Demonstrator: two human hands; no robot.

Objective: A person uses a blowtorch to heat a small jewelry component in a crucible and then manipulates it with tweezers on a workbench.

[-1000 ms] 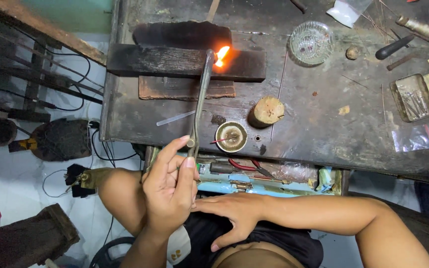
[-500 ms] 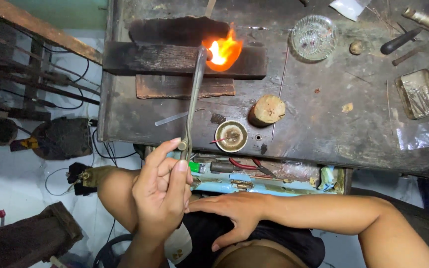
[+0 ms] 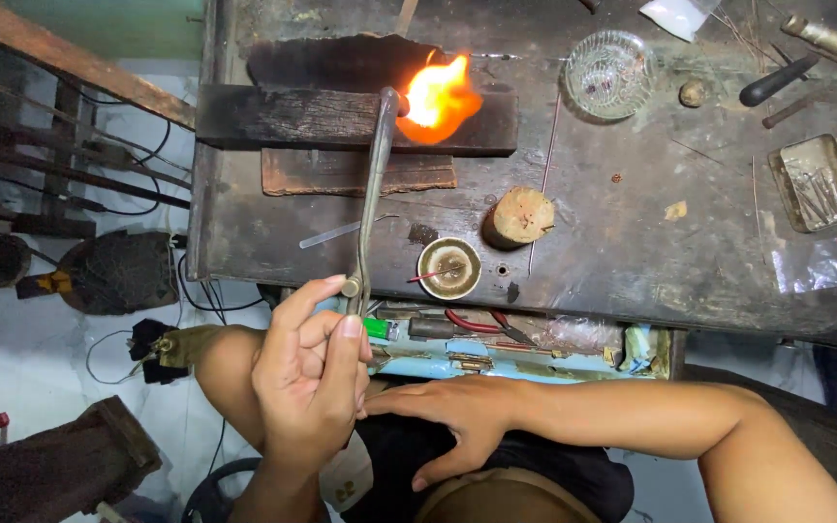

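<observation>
The left hand [image 3: 310,383] pinches the lower end of a long metal torch [image 3: 372,199] — its tip throws an orange flame [image 3: 438,97] onto the charred wooden block [image 3: 293,116]. Further right, the right hand [image 3: 462,416] rests flat on the lap, fingers spread — holding nothing.

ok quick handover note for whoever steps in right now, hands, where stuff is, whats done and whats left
Left hand: grips the metal torch by its lower end, nozzle up at the charred wooden block.
Right hand: empty, resting flat on the lap.
Flame: lit, large, playing on the block's top. What it heats cannot be made out.
Nearby on the workbench: small round tin, wooden stub, glass dish.
Done: torch lit and aimed.
Left: heating looks under way; the right hand has no tool.
</observation>
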